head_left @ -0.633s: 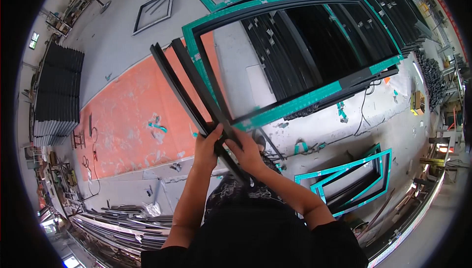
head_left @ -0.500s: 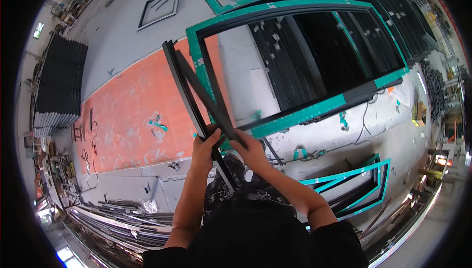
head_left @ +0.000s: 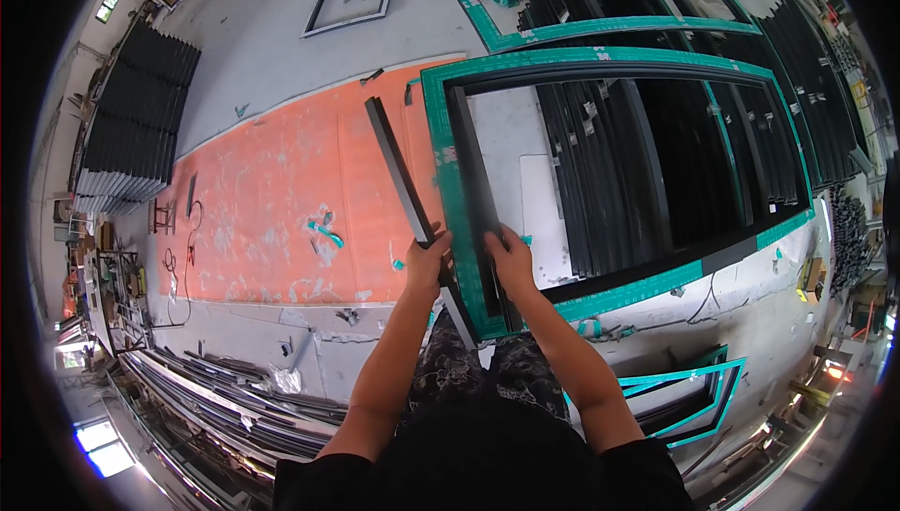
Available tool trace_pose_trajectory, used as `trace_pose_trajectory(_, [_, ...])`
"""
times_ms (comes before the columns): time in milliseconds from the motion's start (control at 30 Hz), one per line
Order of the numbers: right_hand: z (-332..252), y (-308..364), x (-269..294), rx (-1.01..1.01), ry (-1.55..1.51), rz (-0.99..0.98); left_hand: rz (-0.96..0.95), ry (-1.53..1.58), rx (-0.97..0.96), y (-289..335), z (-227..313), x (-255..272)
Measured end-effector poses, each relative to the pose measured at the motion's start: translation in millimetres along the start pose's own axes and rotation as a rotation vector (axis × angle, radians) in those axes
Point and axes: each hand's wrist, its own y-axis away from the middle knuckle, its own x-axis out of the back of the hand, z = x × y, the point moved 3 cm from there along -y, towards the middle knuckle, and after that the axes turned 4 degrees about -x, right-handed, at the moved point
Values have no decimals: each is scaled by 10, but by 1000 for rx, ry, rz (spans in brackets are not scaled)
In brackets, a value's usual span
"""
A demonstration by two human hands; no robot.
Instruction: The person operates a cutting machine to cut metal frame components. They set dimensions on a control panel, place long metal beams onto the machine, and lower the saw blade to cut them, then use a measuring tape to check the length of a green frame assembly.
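My left hand [head_left: 429, 263] is closed round a long dark metal bar [head_left: 398, 164], which slants up and away over the orange floor sheet. In my right hand [head_left: 513, 263] is a second dark strip [head_left: 476, 164], gripped near its lower part. That strip lies along the inner left side of a large window frame [head_left: 447, 159], dark and covered with green protective film. My left hand sits just outside the frame's left side; my right is over its inner edge. The fingers partly hide both bars where they grip.
Behind stands another green-filmed frame [head_left: 600, 31]. Dark profiles [head_left: 600, 183] show through the near frame's opening. A worn orange sheet [head_left: 272, 202] covers the floor at left. Small green-edged frames [head_left: 694, 398] lie low right, long bars [head_left: 225, 398] low left, and a stack of dark profiles [head_left: 141, 108] far left.
My hands have moved apart. The right hand's strip has swung from crossing the left bar to lying along the frame's inner left side. The view has shifted, with the scene moving right and down.
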Motion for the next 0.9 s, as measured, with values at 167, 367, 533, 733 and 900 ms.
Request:
trace_pose_trajectory(167, [33, -220, -177, 88, -32, 51, -38, -68, 2, -107, -19, 4])
trace_pose_trajectory(367, [32, -260, -134, 86, 0, 39, -58, -228, 56, -228, -62, 81])
trace_pose_trajectory(533, [-87, -189, -266, 135, -31, 42, -61, -286, 33, -239, -11, 60])
trace_pose_trajectory(733, [-188, -138, -184, 70, 35, 3, -44, -324, 9, -266, -54, 59])
trace_pose_trajectory(900, [-136, -268, -140, 156, 334, -77, -57, -309, 29, -269, -60, 56])
